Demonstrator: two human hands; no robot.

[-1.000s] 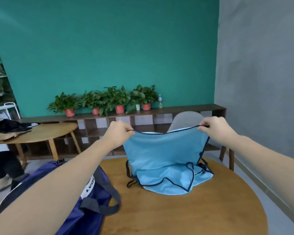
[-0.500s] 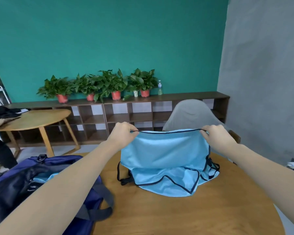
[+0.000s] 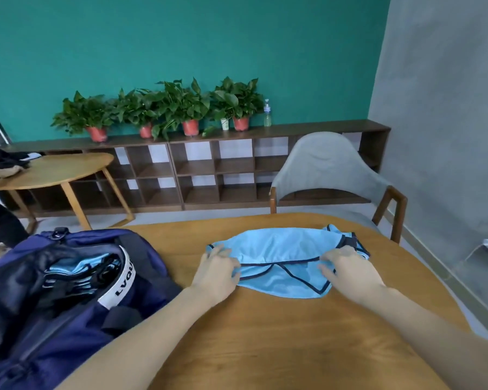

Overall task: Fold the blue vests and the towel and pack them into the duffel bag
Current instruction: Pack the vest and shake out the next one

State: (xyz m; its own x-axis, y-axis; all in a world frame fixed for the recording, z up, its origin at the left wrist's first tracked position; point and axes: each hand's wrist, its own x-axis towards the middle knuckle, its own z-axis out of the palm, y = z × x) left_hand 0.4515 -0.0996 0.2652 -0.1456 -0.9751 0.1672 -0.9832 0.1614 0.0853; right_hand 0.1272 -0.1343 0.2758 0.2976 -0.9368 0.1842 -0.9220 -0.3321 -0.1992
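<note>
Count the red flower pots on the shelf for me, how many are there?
4, in a row on the shelf by the green wall: far-left pot, second pot, third pot, right pot. Leaves could hide more.

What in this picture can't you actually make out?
- Contents of the open navy duffel bag, head view: only blue folds show, count hidden by its rim.
- White label lettering: cut off by the fabric.
- Towel: not seen.
- Light blue vest: underside hidden against the round wooden table.
</note>
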